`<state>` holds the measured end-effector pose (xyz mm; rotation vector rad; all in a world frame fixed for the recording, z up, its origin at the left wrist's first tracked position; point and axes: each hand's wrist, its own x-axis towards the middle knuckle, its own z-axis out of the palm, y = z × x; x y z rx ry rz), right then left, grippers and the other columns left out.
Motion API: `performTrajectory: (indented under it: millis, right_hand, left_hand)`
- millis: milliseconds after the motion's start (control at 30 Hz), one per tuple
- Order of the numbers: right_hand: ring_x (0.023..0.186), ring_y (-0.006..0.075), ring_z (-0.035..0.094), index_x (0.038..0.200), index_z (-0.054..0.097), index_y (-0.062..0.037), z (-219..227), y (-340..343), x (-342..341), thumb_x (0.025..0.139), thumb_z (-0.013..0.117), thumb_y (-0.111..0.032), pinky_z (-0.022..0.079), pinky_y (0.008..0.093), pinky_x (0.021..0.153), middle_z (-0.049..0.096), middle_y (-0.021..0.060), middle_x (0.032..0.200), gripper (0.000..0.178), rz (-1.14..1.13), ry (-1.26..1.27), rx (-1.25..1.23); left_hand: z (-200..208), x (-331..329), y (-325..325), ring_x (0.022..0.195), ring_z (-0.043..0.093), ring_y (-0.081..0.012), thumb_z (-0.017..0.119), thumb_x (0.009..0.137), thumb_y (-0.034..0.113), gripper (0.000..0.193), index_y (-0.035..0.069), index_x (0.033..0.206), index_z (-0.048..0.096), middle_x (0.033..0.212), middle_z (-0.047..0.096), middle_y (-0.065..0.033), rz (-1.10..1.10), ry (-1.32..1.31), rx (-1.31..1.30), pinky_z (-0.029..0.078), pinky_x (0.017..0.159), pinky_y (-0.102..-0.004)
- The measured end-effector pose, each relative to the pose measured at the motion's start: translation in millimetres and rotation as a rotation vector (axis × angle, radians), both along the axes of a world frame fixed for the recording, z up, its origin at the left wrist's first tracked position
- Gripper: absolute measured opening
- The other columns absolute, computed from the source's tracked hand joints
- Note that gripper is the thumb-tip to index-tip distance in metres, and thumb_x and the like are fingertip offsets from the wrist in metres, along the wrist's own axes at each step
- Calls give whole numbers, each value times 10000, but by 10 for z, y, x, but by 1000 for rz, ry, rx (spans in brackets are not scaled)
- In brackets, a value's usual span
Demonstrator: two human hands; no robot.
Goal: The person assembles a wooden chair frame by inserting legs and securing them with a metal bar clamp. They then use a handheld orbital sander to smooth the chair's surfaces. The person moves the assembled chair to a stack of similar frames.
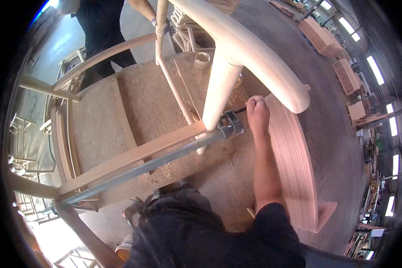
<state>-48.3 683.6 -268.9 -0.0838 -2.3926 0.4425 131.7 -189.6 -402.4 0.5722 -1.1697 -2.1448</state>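
Observation:
A pale wooden chair frame [134, 156] lies over the worktable, with a curved top piece [254, 53] and a thick post [222, 87] standing up at its right. Along the frame's near rail runs a long grey pipe clamp [156, 157], its dark screw head [230, 125] against the post's lower end. My right hand [257, 109] is closed in a fist around the dark handle of that screw. At the clamp's far left end, my left hand [63, 211] grips the pipe beside the frame's corner; its fingers are partly hidden.
The dusty worktable [94, 120] lies beneath the frame, with a small cup [202, 60] on it. Across it stands another person [103, 31], a gloved hand [161, 27] on the frame. A stack of reddish curved slats [292, 161] is at my right; wooden chair parts [194, 35] stand behind.

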Motion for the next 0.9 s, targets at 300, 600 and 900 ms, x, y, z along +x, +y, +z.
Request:
performTrajectory:
  millis: [300,600,900]
  right_hand:
    - [911,432,679,961,639,57,90,388,-440,924,540,-173,537,492,847,679,296,963,254,78,-447,400]
    - [1050,430,650,1067,585,49,59,580,-595,948,559,-186,524,485,895,643,305,1140,264,374,-721,220]
    - [669,228,653,1118,581,45,333,523,-796,947,465,-127,518,377,548,653,157,827,269,616,-1187,-345]
  left_hand:
    - [18,-99,333,1173,588,-256,613,996,318,439,17,1315,578,1269,619,-134,129,-67,-127,474,1030,-409]
    - [1176,-386,3470,1378,457,-319,788,851,417,840,77,1513,397,1506,464,-143,349,-185,-1610,373,1159,-555]
    - [1363,-1265,5937,1126,589,-354,706,789,116,578,26,1329,520,1139,618,-143,-505,-493,-1778,481,983,-469]
